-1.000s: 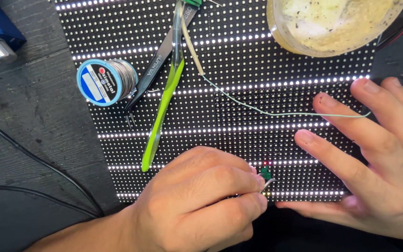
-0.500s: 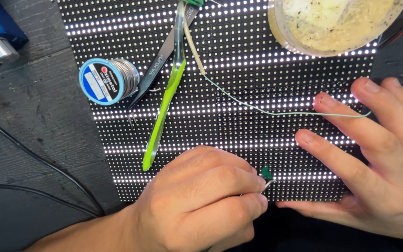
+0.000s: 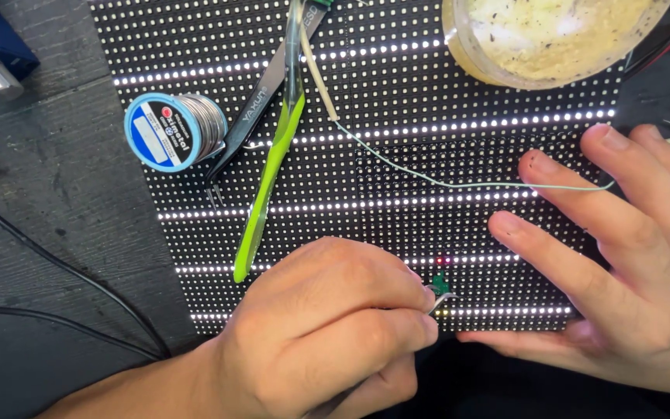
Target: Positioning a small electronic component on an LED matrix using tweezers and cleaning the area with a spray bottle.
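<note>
A black LED dot-matrix panel (image 3: 397,155) with lit white rows lies under both hands. My left hand (image 3: 327,334) is closed around a thin metal tool (image 3: 442,298). The tool's tip touches the panel beside a tiny green piece (image 3: 438,281), just below a red lit dot. My right hand (image 3: 622,256) rests flat on the panel's right part with its fingers spread and holds nothing. A thin pale wire (image 3: 443,182) runs across the panel to the fingertips of that hand.
A blue-capped spool of solder (image 3: 170,130), dark tweezers (image 3: 261,101) and a lime-green tool (image 3: 269,182) lie on the panel's upper left. A round tub of yellowish paste (image 3: 552,39) stands at the top right. Black cables (image 3: 56,271) cross the dark table on the left.
Almost nothing has moved. The tool tip in my left hand shifted slightly on the panel, and my right hand stayed flat in place.
</note>
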